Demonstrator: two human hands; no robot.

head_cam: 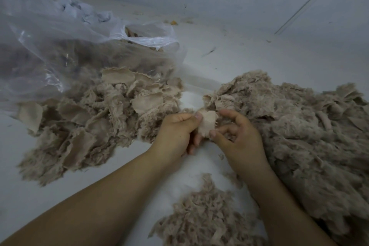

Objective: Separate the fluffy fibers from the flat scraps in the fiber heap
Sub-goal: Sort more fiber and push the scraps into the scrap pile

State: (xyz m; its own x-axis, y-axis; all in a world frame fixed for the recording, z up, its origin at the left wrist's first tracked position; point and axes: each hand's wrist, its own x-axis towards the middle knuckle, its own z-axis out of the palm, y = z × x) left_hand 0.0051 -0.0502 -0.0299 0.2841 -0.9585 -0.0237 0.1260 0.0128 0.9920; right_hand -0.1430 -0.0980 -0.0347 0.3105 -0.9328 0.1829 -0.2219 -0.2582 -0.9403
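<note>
A small flat beige scrap [207, 123] is held between both hands at the centre. My left hand [177, 134] pinches its left edge with thumb and curled fingers. My right hand [237, 136] pinches its lower right edge between thumb and forefinger. A big heap of brownish fluffy fiber [299, 136] spreads to the right, touching my right hand. A pile of flat scraps with fuzzy edges [95, 122] lies to the left. A smaller fluffy pile [207, 217] sits near the bottom between my forearms.
A clear plastic bag [65, 46] holding more brownish material lies at the upper left, its mouth toward the scrap pile. The white floor [249, 60] meets a white wall behind, with small bits of debris [173, 22] along the edge.
</note>
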